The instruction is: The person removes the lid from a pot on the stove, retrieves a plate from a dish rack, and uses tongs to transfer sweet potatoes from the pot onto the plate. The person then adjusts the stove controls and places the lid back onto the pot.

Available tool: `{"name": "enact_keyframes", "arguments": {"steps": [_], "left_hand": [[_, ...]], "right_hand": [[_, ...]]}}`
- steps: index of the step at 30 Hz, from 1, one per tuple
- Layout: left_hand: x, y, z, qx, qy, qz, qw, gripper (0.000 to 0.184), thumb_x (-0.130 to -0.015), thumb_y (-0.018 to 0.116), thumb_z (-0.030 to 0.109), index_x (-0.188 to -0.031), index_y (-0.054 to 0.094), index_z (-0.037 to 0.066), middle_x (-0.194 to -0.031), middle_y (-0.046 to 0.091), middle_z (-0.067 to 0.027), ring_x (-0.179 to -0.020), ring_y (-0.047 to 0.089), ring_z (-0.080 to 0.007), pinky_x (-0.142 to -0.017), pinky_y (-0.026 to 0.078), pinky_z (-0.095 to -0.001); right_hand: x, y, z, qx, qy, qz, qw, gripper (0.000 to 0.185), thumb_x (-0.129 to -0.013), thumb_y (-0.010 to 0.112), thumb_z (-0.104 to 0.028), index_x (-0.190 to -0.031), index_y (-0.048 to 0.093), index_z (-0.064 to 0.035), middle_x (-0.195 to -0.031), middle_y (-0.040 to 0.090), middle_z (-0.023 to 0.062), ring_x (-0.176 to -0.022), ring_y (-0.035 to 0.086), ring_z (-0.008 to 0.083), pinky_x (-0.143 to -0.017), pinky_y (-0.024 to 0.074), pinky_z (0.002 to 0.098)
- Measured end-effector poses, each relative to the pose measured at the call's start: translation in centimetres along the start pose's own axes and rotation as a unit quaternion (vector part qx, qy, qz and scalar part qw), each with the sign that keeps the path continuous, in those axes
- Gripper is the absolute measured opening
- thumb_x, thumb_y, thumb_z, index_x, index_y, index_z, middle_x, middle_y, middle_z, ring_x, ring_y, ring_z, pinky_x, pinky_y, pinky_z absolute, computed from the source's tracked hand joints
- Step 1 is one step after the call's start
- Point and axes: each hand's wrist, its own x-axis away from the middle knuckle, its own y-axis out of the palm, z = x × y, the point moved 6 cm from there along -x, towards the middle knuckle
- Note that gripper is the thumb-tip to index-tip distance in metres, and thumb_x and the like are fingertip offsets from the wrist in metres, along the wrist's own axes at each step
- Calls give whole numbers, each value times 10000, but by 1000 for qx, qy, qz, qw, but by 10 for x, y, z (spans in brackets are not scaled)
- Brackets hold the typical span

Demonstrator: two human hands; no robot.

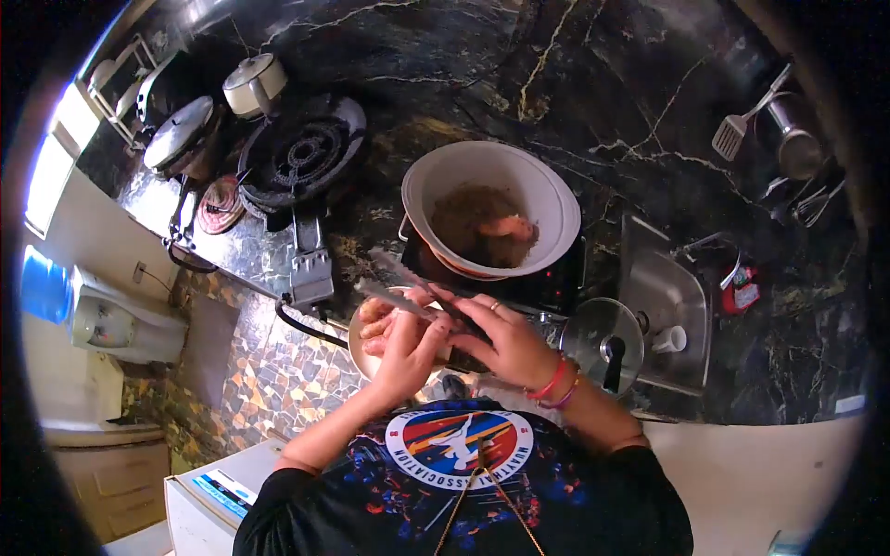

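My right hand (501, 343), with bracelets at its wrist, is closed on a dark-handled metal utensil (399, 299) that looks like tongs, its two pale ends pointing up-left. My left hand (411, 354) is beside it, fingers closed on something at the utensil that I cannot make out. Under my left hand is a pale bowl (360, 357) with several reddish pieces of raw meat (373, 324). Above my hands a large white pot (422, 190) stands on a black cooktop (556, 289), holding brownish contents and a pinkish piece (508, 227).
A gas burner (306, 153) and a lidded pan (181, 134) stand at the left. At the right are a glass lid (593, 343), a sink (663, 287) with a white cup (669, 339), a red packet (740, 292) and a slotted turner (731, 136).
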Motion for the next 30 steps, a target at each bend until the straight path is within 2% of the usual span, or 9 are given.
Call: {"name": "enact_keyframes", "arguments": {"steps": [3, 7, 8, 12, 14, 16, 20, 26, 30], "left_hand": [[3, -12, 13, -152, 103, -46, 982, 360, -913, 523, 75, -1260, 439, 28, -1157, 541, -123, -1037, 556, -189, -860, 453, -278], [28, -49, -13, -12, -20, -15, 1000, 389, -893, 546, 42, -1267, 440, 36, -1173, 548, -105, -1089, 555, -193, -845, 488, -298], [37, -61, -22, 67, -110, 2, 992, 384, -893, 543, 37, -1264, 446, 47, -1170, 548, -99, -1025, 579, -182, -835, 486, -289], [63, -107, -42, 10, -112, 120, 986, 359, -900, 545, 70, -1250, 464, 69, -957, 587, -78, -838, 574, -129, -758, 478, -259], [69, -113, -38, 40, -120, 135, 983, 336, -929, 532, 142, -1239, 466, 29, -1120, 547, -51, -856, 541, -97, -747, 459, -246], [72, -117, -38, 24, -100, 159, 982, 343, -904, 545, 80, -1239, 473, 73, -866, 567, -41, -780, 542, -90, -707, 448, -225], [76, -118, -31, 33, -104, 174, 979, 333, -906, 540, 80, -1232, 473, 64, -914, 576, -39, -778, 538, -85, -711, 446, -225], [84, -123, -39, 56, -98, 191, 975, 325, -905, 536, 75, -1221, 472, 34, -1100, 572, -56, -814, 543, -95, -736, 463, -245], [84, -125, -40, 58, -103, 192, 974, 322, -905, 535, 76, -1217, 474, 27, -1129, 563, -59, -825, 546, -100, -747, 468, -253]], "right_hand": [[-16, -32, 4, 103, -9, -2, 995, 459, -810, 680, -185, -1208, 519, -21, -1064, 570, 146, -931, 581, 304, -811, 467, 392], [-38, -121, 26, 425, -21, 22, 905, 423, -743, 702, -162, -1136, 567, -84, -1005, 568, 88, -932, 569, 274, -780, 460, 389], [-40, -133, 45, 490, -38, 16, 871, 417, -726, 710, -169, -1114, 578, -95, -993, 564, 75, -943, 563, 260, -775, 457, 382], [-52, -139, 72, 550, -71, -62, 830, 288, -733, 675, -161, -1002, 600, -91, -903, 581, 60, -908, 568, 237, -732, 462, 375], [-57, -130, 93, 562, -90, -88, 817, 239, -736, 647, -143, -967, 611, -94, -878, 582, 66, -890, 571, 243, -720, 466, 376], [-64, -123, 102, 577, -86, -91, 807, 184, -745, 615, -146, -922, 627, -97, -886, 590, 74, -879, 583, 249, -703, 479, 379], [-74, -118, 126, 605, -63, -106, 787, 151, -776, 566, -190, -860, 652, -99, -888, 611, 88, -835, 617, 275, -670, 511, 401], [-104, -125, 161, 566, 92, -228, 787, 204, -808, 613, -249, -817, 688, -59, -869, 668, 151, -827, 655, 323, -680, 531, 436], [-120, -113, 151, 547, 113, -216, 801, 242, -807, 647, -297, -829, 693, -60, -899, 669, 162, -851, 653, 328, -680, 532, 442]]}}
